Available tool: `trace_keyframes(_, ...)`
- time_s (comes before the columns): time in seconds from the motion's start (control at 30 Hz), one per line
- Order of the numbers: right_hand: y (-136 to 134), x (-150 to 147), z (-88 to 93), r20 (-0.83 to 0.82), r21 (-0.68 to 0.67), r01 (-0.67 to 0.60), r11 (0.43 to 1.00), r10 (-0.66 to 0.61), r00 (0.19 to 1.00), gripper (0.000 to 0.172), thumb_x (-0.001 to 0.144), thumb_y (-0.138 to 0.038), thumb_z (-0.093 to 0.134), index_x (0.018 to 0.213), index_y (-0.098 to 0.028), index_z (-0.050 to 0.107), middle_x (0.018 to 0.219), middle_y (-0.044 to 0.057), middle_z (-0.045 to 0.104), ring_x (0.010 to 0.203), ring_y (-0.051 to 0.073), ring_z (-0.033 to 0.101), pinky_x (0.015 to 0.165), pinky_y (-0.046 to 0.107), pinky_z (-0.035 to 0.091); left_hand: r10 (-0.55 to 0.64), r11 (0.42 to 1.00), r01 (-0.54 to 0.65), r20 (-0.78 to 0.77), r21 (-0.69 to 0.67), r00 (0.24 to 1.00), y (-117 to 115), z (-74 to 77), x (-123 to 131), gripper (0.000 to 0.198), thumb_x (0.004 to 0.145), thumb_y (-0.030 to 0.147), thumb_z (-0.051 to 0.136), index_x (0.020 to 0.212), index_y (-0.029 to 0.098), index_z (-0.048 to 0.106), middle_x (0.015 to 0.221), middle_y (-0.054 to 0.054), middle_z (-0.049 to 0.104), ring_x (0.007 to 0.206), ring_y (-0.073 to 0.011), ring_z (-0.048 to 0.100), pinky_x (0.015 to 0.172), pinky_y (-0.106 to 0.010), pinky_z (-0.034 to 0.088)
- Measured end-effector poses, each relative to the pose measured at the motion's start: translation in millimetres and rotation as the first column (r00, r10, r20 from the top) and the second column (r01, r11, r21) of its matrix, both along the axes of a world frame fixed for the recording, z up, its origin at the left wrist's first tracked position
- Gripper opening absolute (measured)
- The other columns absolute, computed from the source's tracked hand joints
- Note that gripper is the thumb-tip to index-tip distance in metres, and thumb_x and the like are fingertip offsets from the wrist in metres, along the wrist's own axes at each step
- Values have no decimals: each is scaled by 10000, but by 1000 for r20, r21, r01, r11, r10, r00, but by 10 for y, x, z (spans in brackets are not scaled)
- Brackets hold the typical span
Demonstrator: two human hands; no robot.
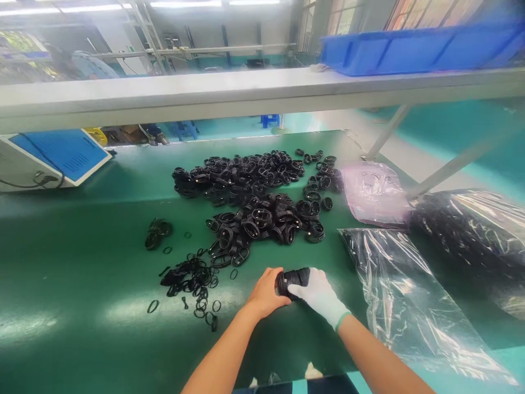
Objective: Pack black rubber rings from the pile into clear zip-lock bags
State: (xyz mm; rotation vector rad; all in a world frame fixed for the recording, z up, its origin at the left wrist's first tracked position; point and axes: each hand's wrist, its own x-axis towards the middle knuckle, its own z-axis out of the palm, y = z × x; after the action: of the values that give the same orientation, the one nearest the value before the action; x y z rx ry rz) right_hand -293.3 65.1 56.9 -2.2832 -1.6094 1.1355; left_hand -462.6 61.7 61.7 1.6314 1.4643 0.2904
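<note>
Black coils (297,280) in a row, at the tabletop (102,273) front; bare left hand (266,294) and gloved right hand (319,295) curled around opposite ends. Even inward pressure should prevent slipping.

Head camera: at the wearer's brow, facing forward and down over the green worktop (82,268).
Lower centre: left hand (266,294) and right hand (322,295), near.
Top edge: room (229,41) beyond the shelf (229,90), far.
</note>
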Motion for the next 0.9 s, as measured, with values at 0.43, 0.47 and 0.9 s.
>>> trace_keyframes(0.43, 24, -68, 67, 62, -62, 46, 997, -43, 997, 849, 577, -482, 618, 1259, -89, 301, 1222, 189, 391, 1096, 278, 466, 892, 348, 380, -30, 998, 52, -391, 46, 920, -89, -24, 1, 713, 593, 420, 610, 1249, 284, 366, 1142, -42, 464, 1022, -222, 484, 800, -291, 398)
trace_keyframes(0.47, 21, -75, 74, 77, -58, 38, 998, -33, 996, 892, 579, -486, 615, 1287, -75, 261, 1235, 198, 386, 1117, 284, 448, 900, 354, 371, -23, 998, 44, -393, 44, 919, -90, -14, 6, 707, 594, 423, 608, 1245, 283, 371, 1139, -42, 466, 1024, -222, 483, 795, -287, 397)
trace_keyframes(0.9, 56, 253, 249, 114, 24, -205, 978, 201, 973, 682, 790, -562, 312, 1274, -85, 364, 1202, 185, 484, 1131, 326, 409, 916, 450, 311, 241, 969, -244, -331, 33, 912, -390, 226, -70, 691, 599, 414, 625, 1232, 256, 399, 1092, -50, 485, 967, -207, 508, 781, -284, 407)
